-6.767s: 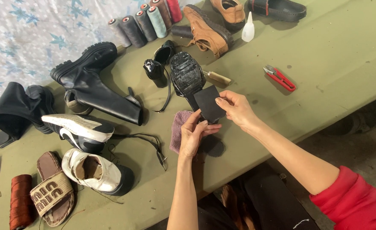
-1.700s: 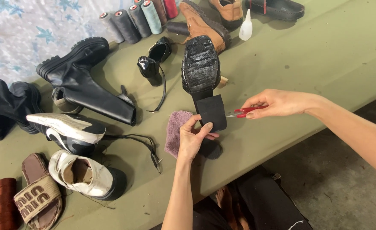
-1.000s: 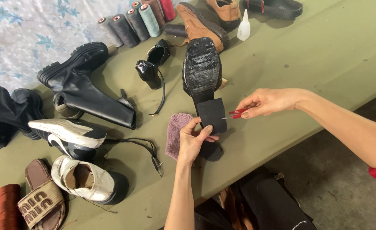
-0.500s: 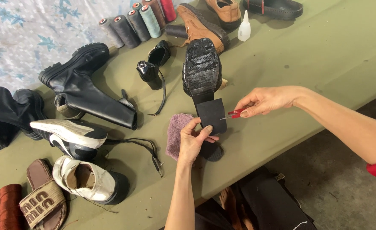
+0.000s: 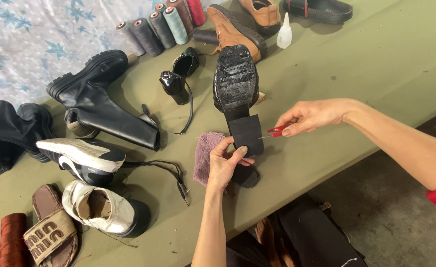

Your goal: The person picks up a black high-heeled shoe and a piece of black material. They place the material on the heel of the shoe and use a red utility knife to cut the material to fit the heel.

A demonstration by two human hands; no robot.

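A black boot [image 5: 236,81] lies sole up on the olive table [image 5: 356,74], its chunky heel toward me. My left hand [image 5: 226,160] presses a black square rubber piece [image 5: 246,133] against the heel, thumb on top. My right hand [image 5: 309,116] holds a small red-handled cutter [image 5: 276,131], its tip at the right edge of the rubber piece. A mauve cloth [image 5: 207,155] lies under my left hand.
Tall black boots [image 5: 99,104], a white sneaker [image 5: 82,155], a cream shoe [image 5: 104,210] and a brown sandal [image 5: 50,237] crowd the left. Thread cones [image 5: 161,27], tan boots [image 5: 238,27], a white glue bottle [image 5: 283,33] and a black strappy shoe [image 5: 176,81] stand behind.
6.8 s ago both hands held the rubber piece and the red cutter lay on the table at the right. My right hand has since picked it up and brought it to the piece's edge.
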